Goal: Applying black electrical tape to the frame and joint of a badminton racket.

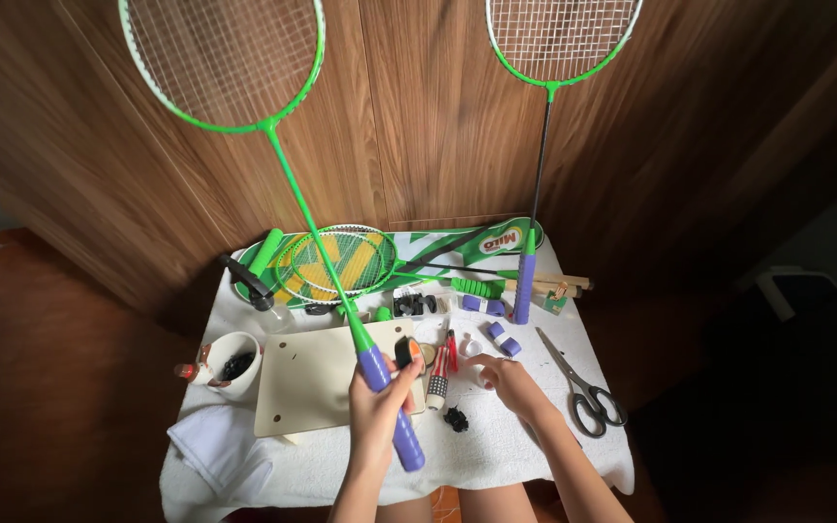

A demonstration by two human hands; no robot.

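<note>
Left hand grips a racket by its handle; right hand rests on the tabletop.

The left hand point(380, 392) is clamped around the purple grip of a green racket point(288, 169), whose shaft slants up to the left with its head against the wood wall; a small black-and-orange object is pinched against the handle. The right hand point(508, 380) lies fingers down on the white tabletop point(506, 450) beside small white bits, whether loose or closed I cannot tell. Scissors point(581, 385) lie to the right, a cream board point(312, 387) and a mug point(230, 363) to the left, and a second racket point(535, 145) leans upright behind.
</note>
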